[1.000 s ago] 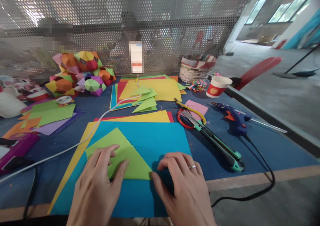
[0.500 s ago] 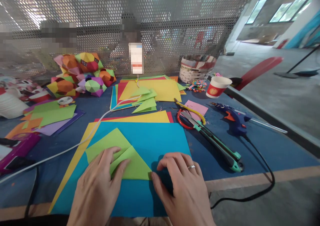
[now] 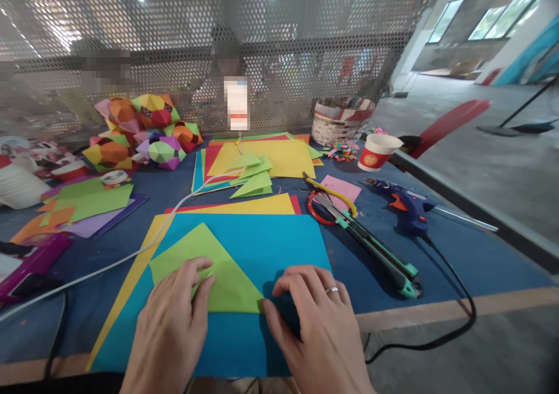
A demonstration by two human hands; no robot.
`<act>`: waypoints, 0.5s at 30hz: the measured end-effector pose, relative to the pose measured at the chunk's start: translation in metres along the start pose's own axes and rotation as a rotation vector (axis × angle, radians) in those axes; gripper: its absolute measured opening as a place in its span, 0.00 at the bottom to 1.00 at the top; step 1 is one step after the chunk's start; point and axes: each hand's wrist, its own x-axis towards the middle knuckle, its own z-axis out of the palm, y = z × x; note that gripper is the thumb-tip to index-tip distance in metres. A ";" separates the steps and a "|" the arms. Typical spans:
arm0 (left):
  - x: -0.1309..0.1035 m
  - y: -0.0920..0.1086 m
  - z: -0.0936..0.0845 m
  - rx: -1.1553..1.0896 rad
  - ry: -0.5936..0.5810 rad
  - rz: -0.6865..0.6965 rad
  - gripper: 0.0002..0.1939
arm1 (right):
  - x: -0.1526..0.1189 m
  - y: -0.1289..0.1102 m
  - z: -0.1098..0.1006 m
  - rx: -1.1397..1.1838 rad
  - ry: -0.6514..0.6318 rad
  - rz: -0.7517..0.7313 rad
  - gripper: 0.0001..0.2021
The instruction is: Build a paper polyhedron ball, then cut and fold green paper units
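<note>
A folded piece of green paper (image 3: 231,283) lies flat on a large blue sheet (image 3: 257,237) in front of me. My left hand (image 3: 174,318) rests on its left part, thumb and forefinger closing on a small raised bit of the paper; the rest of that flap is hidden under the fingers. At the paper's right corner, the thumb tip of my right hand (image 3: 312,318) touches or nearly touches it. That hand, with a ring on one finger, is curved over the blue sheet with a gap between thumb and fingers.
Right of the sheets lie scissors (image 3: 325,208), a utility knife (image 3: 379,248) and a glue gun (image 3: 413,208). Behind are folded green pieces (image 3: 255,184), stacked yellow paper (image 3: 283,155), a paper cup (image 3: 378,152) and a basket (image 3: 340,120). A white cable (image 3: 148,244) crosses the left.
The green flap that stood raised with a crease under my left fingers now lies flatter. My left thumb has drawn in towards the forefinger. My right hand has hardly moved.
</note>
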 end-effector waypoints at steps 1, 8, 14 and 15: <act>-0.001 -0.001 0.001 0.002 0.011 0.007 0.11 | 0.000 0.000 0.000 0.004 -0.001 0.001 0.04; -0.005 -0.006 0.002 0.070 0.012 0.110 0.12 | -0.002 0.001 0.001 0.003 -0.005 -0.006 0.05; -0.006 -0.005 0.001 0.108 0.034 0.091 0.13 | 0.000 0.002 0.001 0.004 -0.010 -0.015 0.05; -0.005 -0.007 0.001 0.105 0.019 0.101 0.12 | 0.000 0.001 0.001 0.005 -0.012 -0.016 0.05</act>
